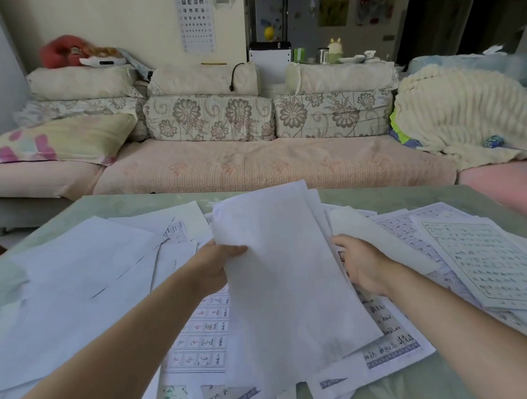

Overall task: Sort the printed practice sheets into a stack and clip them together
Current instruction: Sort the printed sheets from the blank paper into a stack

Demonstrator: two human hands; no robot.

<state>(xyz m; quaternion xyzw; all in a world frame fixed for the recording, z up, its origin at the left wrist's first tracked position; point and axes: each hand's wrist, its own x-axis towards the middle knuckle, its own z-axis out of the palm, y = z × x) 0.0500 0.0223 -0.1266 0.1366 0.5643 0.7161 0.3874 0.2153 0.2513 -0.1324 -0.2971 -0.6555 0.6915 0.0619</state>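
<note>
Many printed practice sheets lie scattered and overlapping on the table [387, 197]. A raised bundle of sheets [284, 274], blank side toward me, stands tilted in the middle. My left hand [214, 269] pinches its left edge, thumb on the front. My right hand [361, 262] reaches behind the bundle's right edge among the sheets; its fingertips are hidden, so I cannot tell what they hold. A grid-lined sheet [202, 333] lies under the bundle. A sheet of printed characters [485, 258] lies at the right. No clip is visible.
Blank-side-up sheets [77, 285] cover the table's left half. A sofa [254, 166] with cushions runs along the far edge of the table, with a cream blanket [459, 109] at its right end.
</note>
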